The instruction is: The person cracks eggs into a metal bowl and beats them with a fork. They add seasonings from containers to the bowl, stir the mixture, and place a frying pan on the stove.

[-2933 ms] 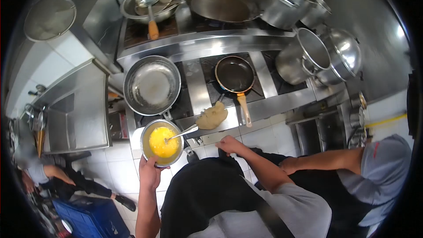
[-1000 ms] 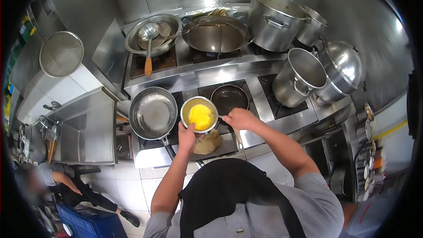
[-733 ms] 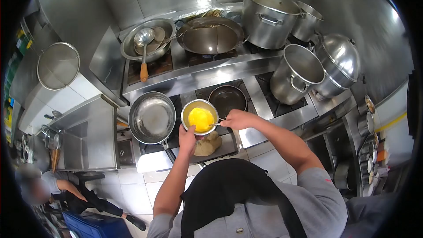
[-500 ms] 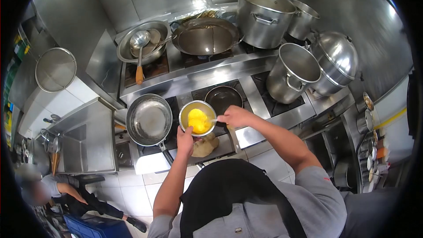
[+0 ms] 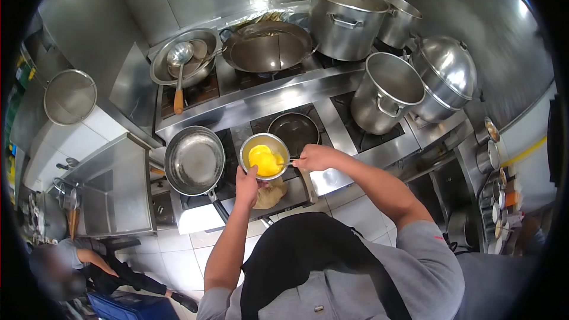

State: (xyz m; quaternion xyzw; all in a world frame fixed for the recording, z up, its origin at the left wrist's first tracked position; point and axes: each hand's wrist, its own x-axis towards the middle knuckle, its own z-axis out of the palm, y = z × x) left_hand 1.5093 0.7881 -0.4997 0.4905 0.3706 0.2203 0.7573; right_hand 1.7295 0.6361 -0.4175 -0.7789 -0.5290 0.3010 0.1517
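My left hand (image 5: 246, 186) grips the near left rim of a small metal bowl (image 5: 279, 144), tilted above the front burners. Bright yellow liquid (image 5: 264, 160), like beaten egg, lies in the bowl. My right hand (image 5: 315, 157) is closed on the thin handle of a metal utensil (image 5: 290, 162). Its working end is in the liquid, so I cannot tell whether it is a fork or a spoon. Just behind the bowl sits a dark frying pan (image 5: 299, 132). A tan cloth (image 5: 271, 194) shows below the bowl, by my left hand.
On the left burner rests a larger frying pan (image 5: 194, 163), its handle pointing toward me. Behind stand a wok (image 5: 267, 53), a basin (image 5: 155, 71) with a ladle (image 5: 179, 77), and tall pots (image 5: 347, 29). A person (image 5: 104, 266) sits at lower left.
The yellow liquid has shifted in the bowl and the utensil has moved slightly within it. The whole view has shifted a little. Both hands keep their grips.
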